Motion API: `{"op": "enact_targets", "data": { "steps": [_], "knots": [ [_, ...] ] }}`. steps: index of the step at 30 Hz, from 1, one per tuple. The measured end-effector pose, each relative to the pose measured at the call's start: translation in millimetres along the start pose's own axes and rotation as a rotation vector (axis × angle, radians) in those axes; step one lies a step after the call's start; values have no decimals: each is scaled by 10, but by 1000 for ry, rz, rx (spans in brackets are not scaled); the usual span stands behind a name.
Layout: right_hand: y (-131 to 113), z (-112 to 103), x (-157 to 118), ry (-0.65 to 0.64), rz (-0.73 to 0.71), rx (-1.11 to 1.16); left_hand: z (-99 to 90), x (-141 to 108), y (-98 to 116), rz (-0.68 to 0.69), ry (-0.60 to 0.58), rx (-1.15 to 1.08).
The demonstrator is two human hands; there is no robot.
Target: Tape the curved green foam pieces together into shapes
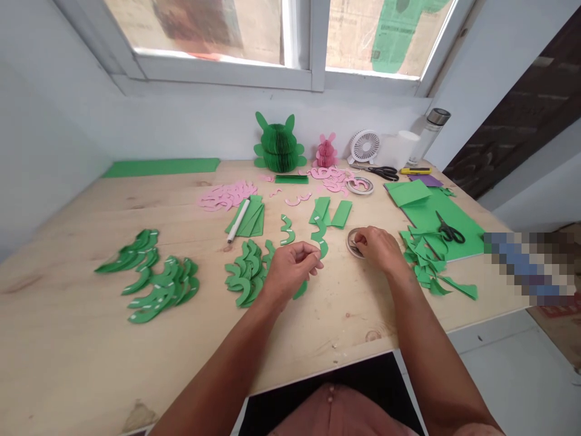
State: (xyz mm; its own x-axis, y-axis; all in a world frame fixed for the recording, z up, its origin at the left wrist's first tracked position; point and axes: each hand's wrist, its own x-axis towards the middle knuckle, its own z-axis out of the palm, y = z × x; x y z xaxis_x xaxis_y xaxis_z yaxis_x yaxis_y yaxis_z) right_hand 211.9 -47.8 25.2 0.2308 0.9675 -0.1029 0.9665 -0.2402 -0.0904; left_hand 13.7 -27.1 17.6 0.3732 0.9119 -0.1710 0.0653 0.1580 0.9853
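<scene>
My left hand [295,266] is closed in a pinch beside a wavy green paper cutout [320,230] with white strips on it. Whatever is between the fingertips is too small to make out. Part of another green cutout [300,290] shows beneath this hand. My right hand [376,245] has its fingers closed at a roll of tape [350,243] lying on the table, covering much of the ring. A short wavy green cutout [286,230] with white strips lies just beyond my left hand, and a pile of scalloped green cutouts [245,275] is to its left.
Taped green cutouts [166,287] lie at left. Pink cutouts [229,195], a white marker [238,221] and green strips [342,214] lie farther back. Scissors [449,229] and green scraps [422,260] are at right. A green paper figure [279,148] and small fan [364,146] stand by the wall.
</scene>
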Motion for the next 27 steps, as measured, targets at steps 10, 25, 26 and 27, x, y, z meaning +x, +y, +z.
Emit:
{"op": "enact_targets", "data": {
  "steps": [10, 25, 26, 27],
  "knots": [
    [-78, 10, -7, 12, 31, -101, -7, 8, -31, 22, -13, 9],
    [-125, 47, -8, 44, 71, -163, -14, -7, 4, 13, -10, -1],
    [-125, 43, -7, 44, 73, -158, -13, -8, 4, 13, -9, -1],
    [-124, 37, -7, 42, 77, -153, -13, -8, 5, 13, -8, -1]
  ]
}}
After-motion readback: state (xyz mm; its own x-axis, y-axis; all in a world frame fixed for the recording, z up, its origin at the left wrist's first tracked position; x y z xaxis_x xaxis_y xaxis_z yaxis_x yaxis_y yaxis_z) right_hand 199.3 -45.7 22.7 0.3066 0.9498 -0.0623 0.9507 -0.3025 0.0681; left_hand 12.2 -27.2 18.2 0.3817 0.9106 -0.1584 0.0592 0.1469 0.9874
